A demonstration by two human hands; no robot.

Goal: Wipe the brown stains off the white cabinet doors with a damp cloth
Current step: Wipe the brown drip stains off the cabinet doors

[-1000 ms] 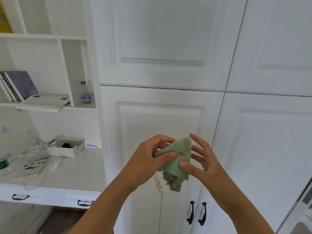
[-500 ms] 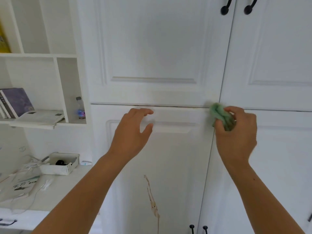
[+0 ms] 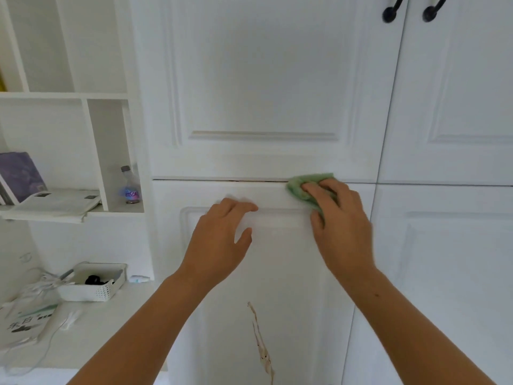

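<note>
While the right grip (image 3: 340, 226) pinched the crumpled green cloth (image 3: 301, 186) between curled fingers and thumb, it pressed that cloth against the top rail of the white panelled lower cabinet door (image 3: 291, 273), at the seam below the white upper cabinet door (image 3: 263, 79). The left grip (image 3: 219, 240) was spread, fingers relaxed, fingertips at the same lower door, near the cloth but apart from it. A narrow brown vertical stain (image 3: 261, 345) ran down that door, well below both grips. A white perforated plastic basket (image 3: 94, 284) stood on the white bench (image 3: 97, 323) at left.
</note>
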